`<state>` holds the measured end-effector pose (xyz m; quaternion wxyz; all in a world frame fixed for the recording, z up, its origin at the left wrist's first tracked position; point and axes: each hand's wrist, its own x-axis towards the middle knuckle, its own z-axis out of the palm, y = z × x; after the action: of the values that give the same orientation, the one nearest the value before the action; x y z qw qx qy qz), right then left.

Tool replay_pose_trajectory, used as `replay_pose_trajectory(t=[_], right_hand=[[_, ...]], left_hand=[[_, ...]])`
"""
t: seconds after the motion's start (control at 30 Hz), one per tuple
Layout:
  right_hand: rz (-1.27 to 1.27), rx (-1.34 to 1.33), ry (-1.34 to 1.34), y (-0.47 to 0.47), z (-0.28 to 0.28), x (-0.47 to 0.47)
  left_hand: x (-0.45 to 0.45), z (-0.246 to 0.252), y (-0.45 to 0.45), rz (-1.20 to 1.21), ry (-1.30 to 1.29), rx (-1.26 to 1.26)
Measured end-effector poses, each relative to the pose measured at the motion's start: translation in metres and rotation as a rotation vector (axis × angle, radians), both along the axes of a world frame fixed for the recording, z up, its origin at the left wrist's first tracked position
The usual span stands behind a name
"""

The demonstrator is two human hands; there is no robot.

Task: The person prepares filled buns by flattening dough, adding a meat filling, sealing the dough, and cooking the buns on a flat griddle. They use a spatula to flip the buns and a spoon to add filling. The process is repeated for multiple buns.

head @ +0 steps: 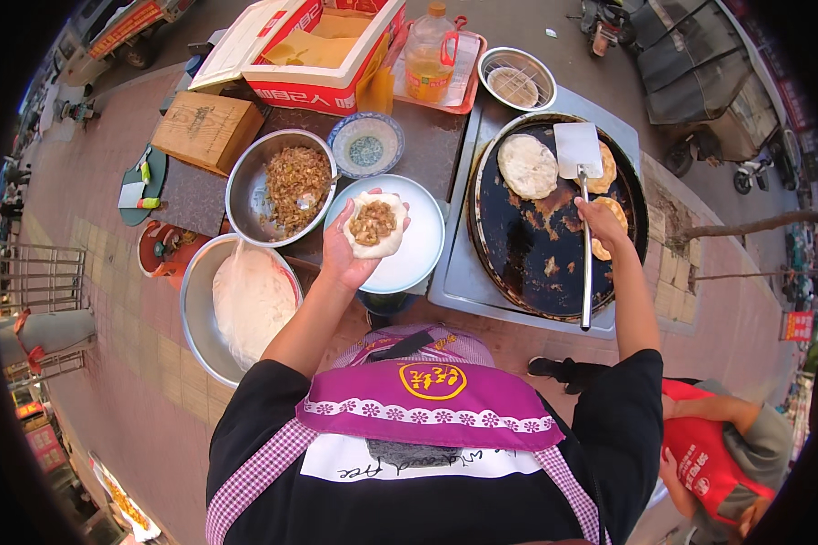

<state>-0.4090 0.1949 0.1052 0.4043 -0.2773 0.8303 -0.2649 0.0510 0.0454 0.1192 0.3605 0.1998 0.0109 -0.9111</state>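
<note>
My left hand point(350, 257) cups a round of white dough point(380, 248) topped with a mound of chopped filling point(372, 222). It is above a pale plate point(419, 235) with a blue rim. My right hand point(601, 223) grips the metal handle of a spatula point(577, 144), whose broad blade is over the far part of a round black griddle point(528, 252). A pale flatbread point(527, 166) lies left of the blade. Browned flatbreads point(605, 167) lie to its right, partly hidden by the blade and my hand. More filling point(298, 184) sits in a steel bowl point(238, 211) holding a spoon.
A large steel basin point(192, 320) of plastic-covered dough point(255, 300) stands at left. Beyond are a patterned bowl point(366, 142), wooden box point(206, 129), foam box point(307, 95), oil jug point(431, 58) and racked steel bowl point(518, 78). A cleaver point(133, 195) lies far left. A person in a red apron point(712, 449) is at right.
</note>
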Motion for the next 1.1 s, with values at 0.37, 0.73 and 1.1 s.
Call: replay_pose_trajectory(t=[0.37,0.73,1.1], right_hand=[[0.591,0.198,0.517,-0.211,-0.008,-0.128],[0.847,0.511,1.182,-0.314,-0.061,-0.165],[0.741,0.414,1.428,-0.328,-0.116,-0.168]], left_hand=[[-0.010,-0.013,-0.005,-0.019,-0.119,-0.041],[-0.038,-0.010,0.013,0.093,-0.289,-0.055],[-0.046,0.005,-0.002,0.118,-0.285,-0.106]])
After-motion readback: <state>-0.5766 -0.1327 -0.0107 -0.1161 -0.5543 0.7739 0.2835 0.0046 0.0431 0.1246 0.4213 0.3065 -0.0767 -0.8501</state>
